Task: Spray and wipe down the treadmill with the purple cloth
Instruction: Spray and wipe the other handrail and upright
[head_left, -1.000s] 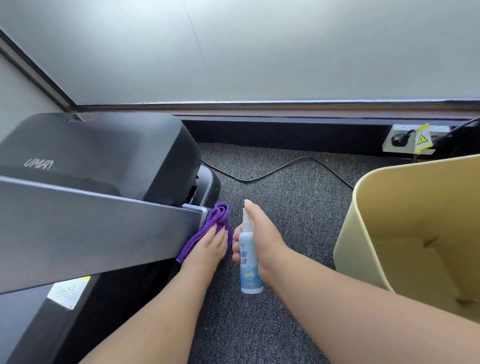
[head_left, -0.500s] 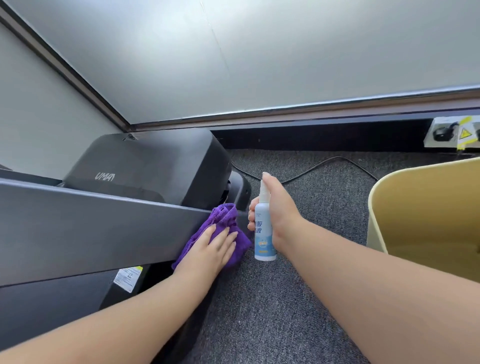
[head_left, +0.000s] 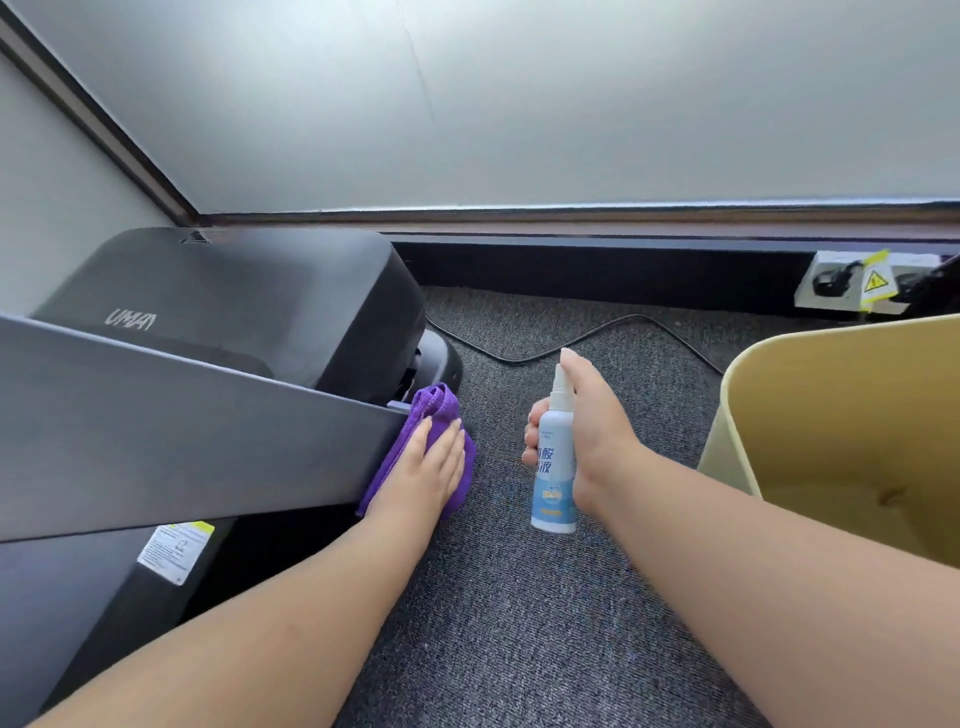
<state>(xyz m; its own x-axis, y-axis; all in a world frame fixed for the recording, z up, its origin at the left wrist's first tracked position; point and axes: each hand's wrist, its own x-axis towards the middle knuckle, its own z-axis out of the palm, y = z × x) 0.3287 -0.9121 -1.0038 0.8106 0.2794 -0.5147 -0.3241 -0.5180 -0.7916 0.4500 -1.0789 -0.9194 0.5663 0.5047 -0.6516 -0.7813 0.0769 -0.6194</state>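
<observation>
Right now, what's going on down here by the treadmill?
A person is cleaning the treadmill. The left hand presses a purple cloth flat against the end of the machine's dark side rail, near the motor cover. The right hand holds a small spray bottle upright over the carpet, one finger on the nozzle, pointed toward the treadmill. A yellow bin stands to the right, and a black cable runs along the floor behind.

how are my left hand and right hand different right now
The left hand lies flat, fingers straight, pressing the purple cloth against the treadmill. The right hand curls round an upright spray bottle, forefinger on its nozzle. Both reach forward, low above the carpet.
</observation>
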